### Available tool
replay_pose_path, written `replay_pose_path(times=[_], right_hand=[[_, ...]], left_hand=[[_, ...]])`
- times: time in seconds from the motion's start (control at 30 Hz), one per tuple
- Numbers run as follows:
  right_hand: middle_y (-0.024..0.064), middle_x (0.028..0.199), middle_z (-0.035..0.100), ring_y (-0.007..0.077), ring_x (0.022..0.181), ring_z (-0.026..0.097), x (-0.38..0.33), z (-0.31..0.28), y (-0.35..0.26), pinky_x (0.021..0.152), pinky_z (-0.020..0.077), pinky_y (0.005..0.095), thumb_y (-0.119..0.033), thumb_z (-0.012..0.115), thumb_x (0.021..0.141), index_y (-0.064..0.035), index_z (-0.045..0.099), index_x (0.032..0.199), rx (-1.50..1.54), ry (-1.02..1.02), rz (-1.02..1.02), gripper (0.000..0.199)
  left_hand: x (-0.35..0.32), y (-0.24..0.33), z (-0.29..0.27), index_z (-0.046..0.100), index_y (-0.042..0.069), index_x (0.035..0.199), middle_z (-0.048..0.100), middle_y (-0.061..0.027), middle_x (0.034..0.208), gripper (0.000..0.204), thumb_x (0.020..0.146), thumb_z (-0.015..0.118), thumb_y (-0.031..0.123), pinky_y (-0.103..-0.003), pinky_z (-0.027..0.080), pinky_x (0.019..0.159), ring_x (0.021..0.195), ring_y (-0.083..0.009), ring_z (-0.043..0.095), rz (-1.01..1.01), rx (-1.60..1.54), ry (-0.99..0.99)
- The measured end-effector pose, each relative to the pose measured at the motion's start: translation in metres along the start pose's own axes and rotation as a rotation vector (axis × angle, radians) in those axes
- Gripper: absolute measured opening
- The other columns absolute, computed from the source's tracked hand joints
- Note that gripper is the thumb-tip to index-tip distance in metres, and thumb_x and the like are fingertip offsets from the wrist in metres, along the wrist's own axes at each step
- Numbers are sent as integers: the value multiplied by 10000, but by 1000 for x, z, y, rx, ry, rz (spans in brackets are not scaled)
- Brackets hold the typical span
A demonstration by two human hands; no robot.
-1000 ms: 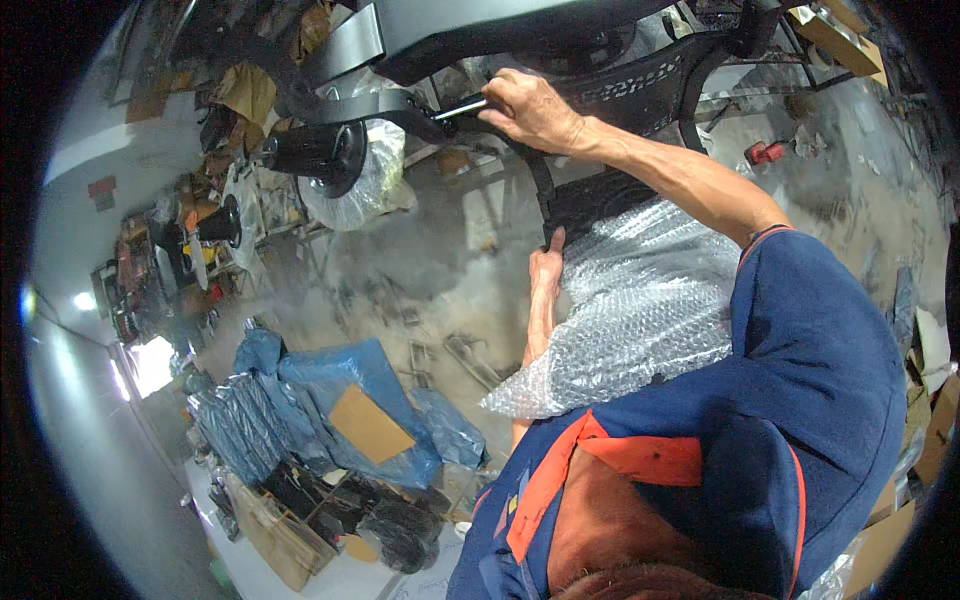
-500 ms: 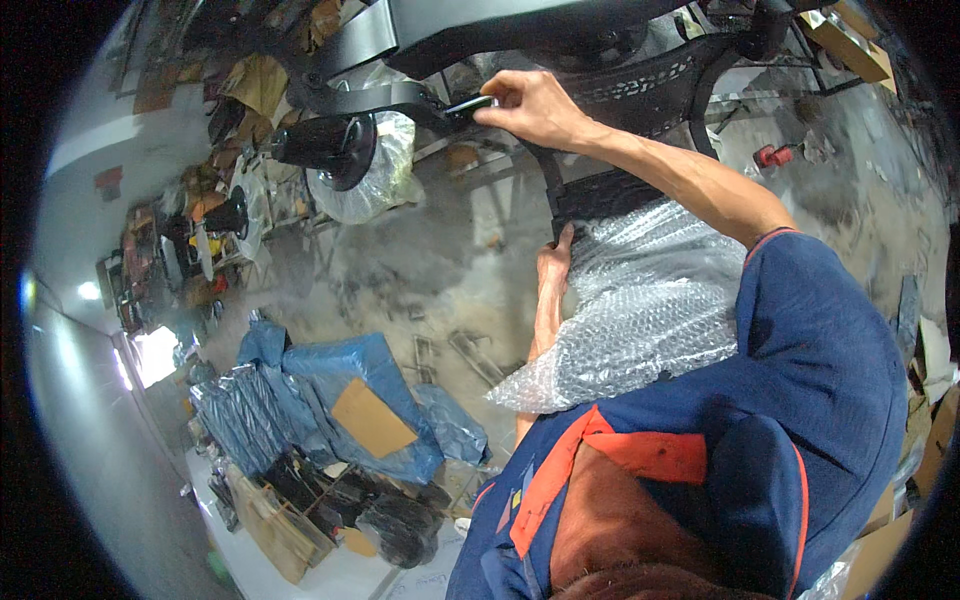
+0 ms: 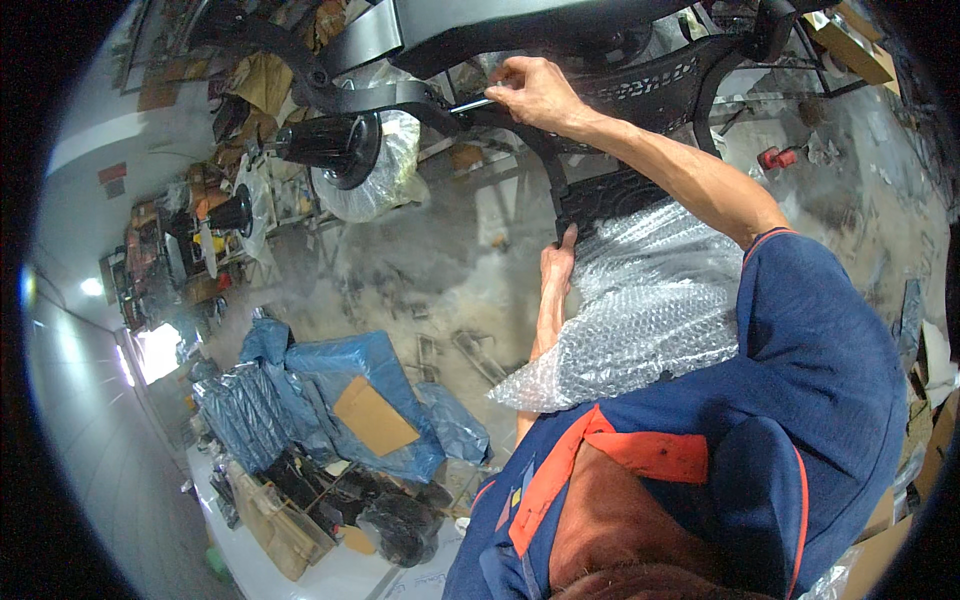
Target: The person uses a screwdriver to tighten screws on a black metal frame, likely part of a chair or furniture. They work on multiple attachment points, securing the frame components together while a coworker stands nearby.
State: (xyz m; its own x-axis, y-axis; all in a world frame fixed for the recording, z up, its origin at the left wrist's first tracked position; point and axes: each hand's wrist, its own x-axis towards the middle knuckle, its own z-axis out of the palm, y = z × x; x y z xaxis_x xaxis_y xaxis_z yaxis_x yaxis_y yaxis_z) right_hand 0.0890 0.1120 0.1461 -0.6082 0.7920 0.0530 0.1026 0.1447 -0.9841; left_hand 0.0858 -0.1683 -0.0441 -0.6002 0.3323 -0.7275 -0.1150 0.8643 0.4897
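The right hand point(image 3: 535, 95) is closed around a slim metal tool point(image 3: 470, 103), probably a hex key or wrench, its tip set against the black chair frame point(image 3: 640, 85) overhead. The left hand point(image 3: 556, 272), fingers pressed together, steadies the lower black strut where bubble wrap point(image 3: 650, 300) covers it. Judging by this, fastening is in hand: one wheel point(image 3: 335, 145) sits mounted, partly in plastic, and much wrapping remains to be removed.
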Motion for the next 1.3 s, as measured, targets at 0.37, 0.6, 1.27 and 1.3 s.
replay_pose_path(times=[0.37,0.6,1.27,1.3], right_hand=[[199,666,631,419,636,639,12,-17,2,608,509,484,-314,668,939,22,710,870,-436,-216,-340,345],[52,692,680,130,581,612,14,-27,-11,558,496,317,-313,658,944,23,743,887,18,-401,141,351],[132,699,702,218,641,677,-13,-21,8,633,529,387,-264,640,970,16,741,961,-134,-247,-30,298],[135,692,701,229,632,674,-14,-20,11,626,526,389,-256,643,969,15,741,955,-128,-246,-34,289]], left_hand=[[-1,4,-1,597,-188,1224,672,-255,1158,937,860,670,672,-437,496,878,1038,-288,628,-56,-53,-47],[8,-1,0,596,-191,1223,674,-248,1159,968,842,670,695,-438,499,874,1039,-296,633,-42,45,-16],[-10,11,-4,617,-162,1188,675,-219,1087,941,827,676,705,-417,494,833,977,-281,625,-25,-38,-37],[-7,8,-2,620,-160,1186,679,-213,1068,939,825,680,705,-415,498,806,944,-275,627,-18,-29,-17]])
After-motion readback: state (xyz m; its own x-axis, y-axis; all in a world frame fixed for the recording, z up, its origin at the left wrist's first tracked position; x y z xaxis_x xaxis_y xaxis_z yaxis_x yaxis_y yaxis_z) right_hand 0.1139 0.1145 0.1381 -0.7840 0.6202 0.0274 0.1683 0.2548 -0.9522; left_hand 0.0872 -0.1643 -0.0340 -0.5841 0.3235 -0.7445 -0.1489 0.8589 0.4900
